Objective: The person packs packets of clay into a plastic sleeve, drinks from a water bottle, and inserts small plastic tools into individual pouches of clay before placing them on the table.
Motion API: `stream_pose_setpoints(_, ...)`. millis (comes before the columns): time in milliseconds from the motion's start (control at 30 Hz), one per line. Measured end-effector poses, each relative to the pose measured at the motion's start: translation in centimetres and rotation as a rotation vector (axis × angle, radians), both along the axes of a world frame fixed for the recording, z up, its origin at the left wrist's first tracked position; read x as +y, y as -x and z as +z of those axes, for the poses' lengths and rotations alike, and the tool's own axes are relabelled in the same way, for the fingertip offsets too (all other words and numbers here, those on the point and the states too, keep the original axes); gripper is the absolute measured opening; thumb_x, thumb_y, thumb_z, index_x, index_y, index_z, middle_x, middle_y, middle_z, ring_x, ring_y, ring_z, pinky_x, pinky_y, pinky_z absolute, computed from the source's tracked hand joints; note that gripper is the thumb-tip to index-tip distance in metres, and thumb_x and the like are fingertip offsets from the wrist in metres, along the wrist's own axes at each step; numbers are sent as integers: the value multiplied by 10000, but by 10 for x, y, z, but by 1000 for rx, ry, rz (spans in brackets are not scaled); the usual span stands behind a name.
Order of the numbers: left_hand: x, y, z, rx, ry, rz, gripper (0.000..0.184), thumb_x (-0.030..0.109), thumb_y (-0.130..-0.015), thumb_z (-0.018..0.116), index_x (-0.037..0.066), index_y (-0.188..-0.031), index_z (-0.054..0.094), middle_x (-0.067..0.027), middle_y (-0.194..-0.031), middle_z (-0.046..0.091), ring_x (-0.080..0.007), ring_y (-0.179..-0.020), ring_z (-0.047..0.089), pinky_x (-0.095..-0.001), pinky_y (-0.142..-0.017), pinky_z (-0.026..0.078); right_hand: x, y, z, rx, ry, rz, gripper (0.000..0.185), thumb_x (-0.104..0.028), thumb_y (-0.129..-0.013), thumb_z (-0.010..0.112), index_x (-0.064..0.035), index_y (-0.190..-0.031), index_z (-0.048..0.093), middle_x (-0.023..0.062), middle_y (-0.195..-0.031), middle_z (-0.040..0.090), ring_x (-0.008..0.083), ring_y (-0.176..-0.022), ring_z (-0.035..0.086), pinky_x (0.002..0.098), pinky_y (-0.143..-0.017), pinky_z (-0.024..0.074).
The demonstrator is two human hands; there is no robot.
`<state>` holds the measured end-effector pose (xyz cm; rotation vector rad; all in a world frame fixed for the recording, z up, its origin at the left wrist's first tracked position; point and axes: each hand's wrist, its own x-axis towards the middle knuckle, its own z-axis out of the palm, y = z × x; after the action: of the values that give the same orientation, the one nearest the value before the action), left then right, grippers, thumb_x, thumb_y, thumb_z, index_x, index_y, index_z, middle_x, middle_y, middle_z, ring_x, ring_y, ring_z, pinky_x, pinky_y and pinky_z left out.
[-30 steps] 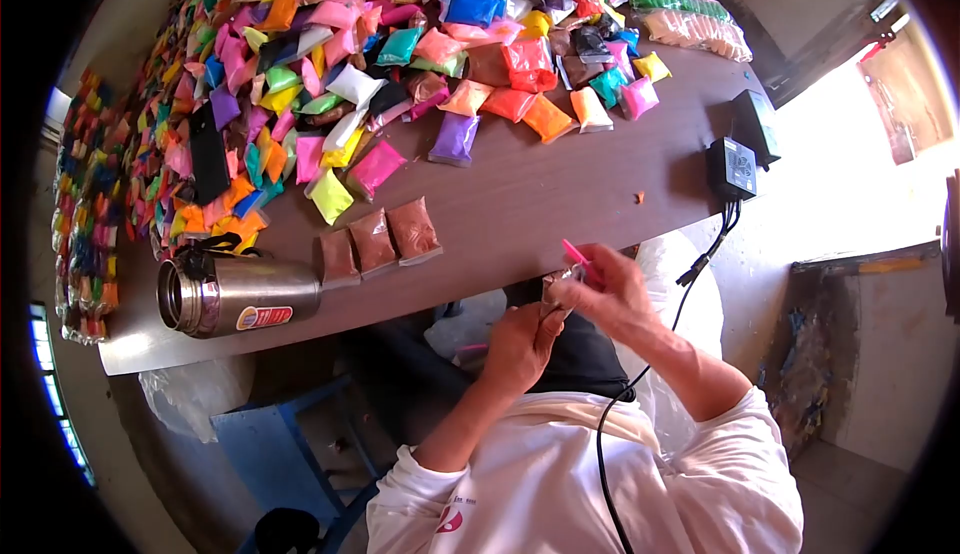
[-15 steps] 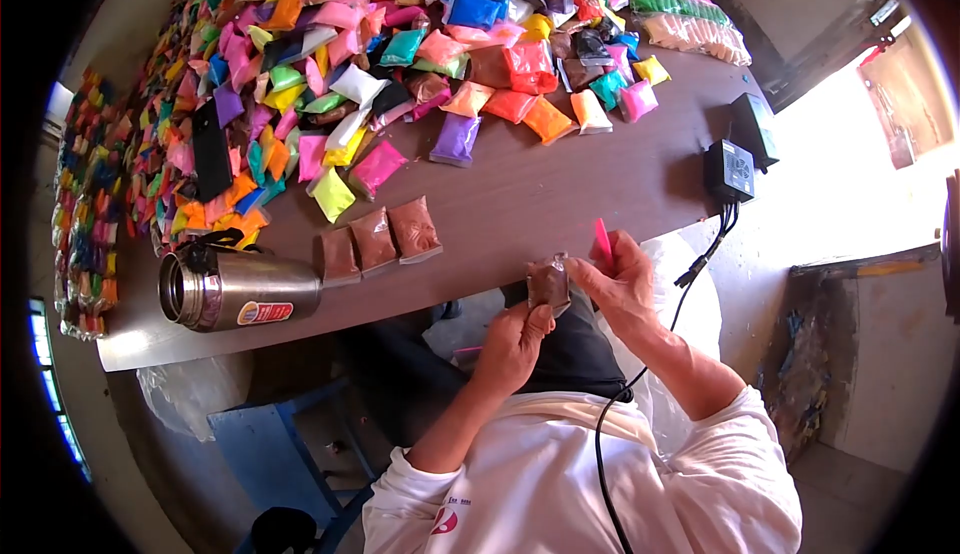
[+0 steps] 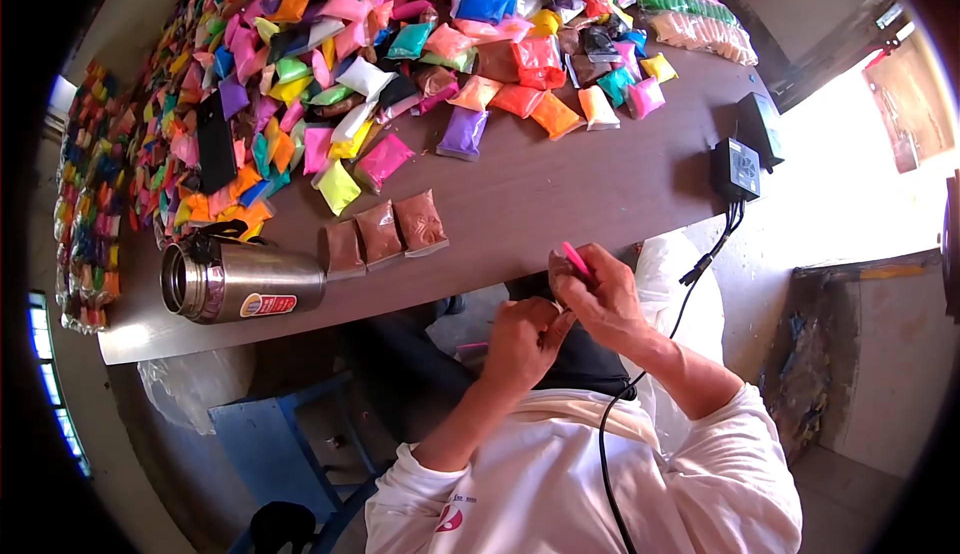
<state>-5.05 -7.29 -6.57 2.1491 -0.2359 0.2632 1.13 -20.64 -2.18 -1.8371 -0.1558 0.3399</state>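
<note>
My left hand (image 3: 522,342) is closed in front of my lap, just off the table edge, its thumb and fingers pinched at the small brown-filled packet that my hands now mostly cover. My right hand (image 3: 608,299) meets it from the right. A bright pink strip (image 3: 575,259) is gripped in the right fingers, and a bit of the brown packet (image 3: 557,262) seems to show beside it. On the table to the left, three brown-filled packets (image 3: 380,234) lie side by side.
A steel flask (image 3: 255,279) lies on its side at the table's (image 3: 520,189) front left. Heaped colourful packets (image 3: 350,34) cover the back, with a dark phone (image 3: 215,144) on them. A black box (image 3: 735,169) with cables sits at the right edge. A blue chair (image 3: 270,454) stands below.
My hands have come together, and the right hand has moved left over the brown packet, hiding most of it. The pink strip has tilted and shifted left with it.
</note>
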Motion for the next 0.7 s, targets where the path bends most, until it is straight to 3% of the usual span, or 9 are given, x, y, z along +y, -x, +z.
stream_pose_setpoints(100,8,6,2,280,256,-45,173,164,-850,669,20,-780,605,-77,-677,602,-225,-604,564,-310,-579,431,-11,-7,-21,12,-230,-15,185,-138,-890,579,34,-957,565,12,-755,559,81,-709,510,261,-648,462)
stream_pose_setpoints(167,8,14,-12,502,711,-16,335,326,-920,613,20,-784,610,-26,-696,592,-137,-642,552,-253,-622,415,-15,-9,-12,131,-343,21,182,-143,-918,558,21,-996,564,-15,-791,539,83,-738,495,249,-669,454)
stream_pose_setpoints(200,8,14,-10,501,710,-17,335,326,-920,613,20,-784,610,-26,-696,592,-137,-642,552,-253,-622,415,-16,-10,-12,149,-388,60,185,-151,-930,553,20,-1001,560,-16,-794,540,85,-740,498,246,-673,454)
stream_pose_setpoints(267,8,12,-5,529,1007,-44,458,420,-963,511,25,-756,614,-15,-711,576,-89,-674,517,-240,-646,418,-17,-12,-13,169,-433,100,189,-159,-941,549,19,-1006,556,-17,-796,541,88,-742,501,243,-676,455)
stream_pose_setpoints(367,11,10,-10,531,989,-57,529,462,-979,442,22,-739,613,-40,-713,585,-101,-675,528,-235,-658,424,-15,-12,-9,329,-426,210,237,-214,-960,551,19,-998,559,-10,-808,543,94,-755,508,236,-682,454)
stream_pose_setpoints(467,8,6,-9,486,922,-5,565,470,-992,395,17,-725,602,-44,-719,589,-112,-683,539,-248,-656,431,-7,-11,-6,451,-652,297,286,-261,-972,539,18,-1037,549,1,-801,550,103,-726,507,242,-656,447)
stream_pose_setpoints(567,7,3,-8,478,887,65,578,465,-996,386,14,-698,589,-50,-697,586,-123,-676,547,-260,-652,440,-11,-14,-30,195,-424,226,306,-281,-988,501,13,-1069,526,47,-765,564,146,-676,504,283,-614,433)
stream_pose_setpoints(633,7,2,-11,492,874,118,577,460,-998,386,12,-690,580,-52,-678,581,-124,-661,546,-262,-641,444,-13,-17,-7,-113,81,101,301,-282,-996,475,11,-1060,501,110,-736,551,178,-656,488,330,-610,424)
stream_pose_setpoints(700,7,0,-17,504,861,173,577,454,-999,386,9,-681,571,-54,-658,577,-125,-645,545,-263,-630,447,-15,-21,-3,-131,181,74,249,-251,-999,455,-4,-1023,476,153,-713,528,246,-631,512,378,-591,413)
